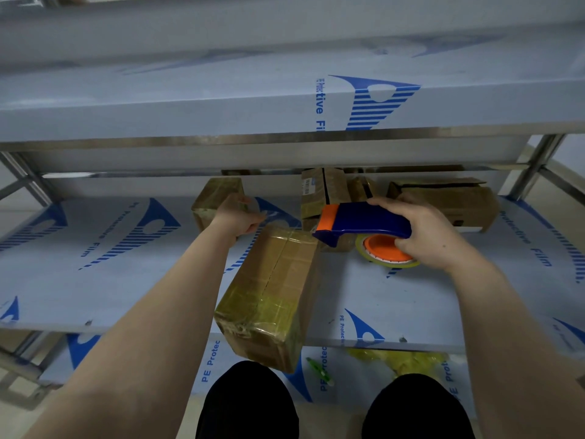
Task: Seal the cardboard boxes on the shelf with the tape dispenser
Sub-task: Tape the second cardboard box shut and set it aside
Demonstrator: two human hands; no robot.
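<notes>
Film-covered shelf (95, 280): the right hand (427, 236) grips the tape dispenser (364, 221) just right of the near box's (272, 296) far end. The left hand (235, 217), fingers curled, is at the far box (215, 191); grasp unclear.

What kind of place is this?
Probably a storeroom or packing area: steel shelving under blue-printed protective film, brown cardboard boxes wrapped in clear tape, and a blue-and-orange tape dispenser gripped by the right hand.
</notes>
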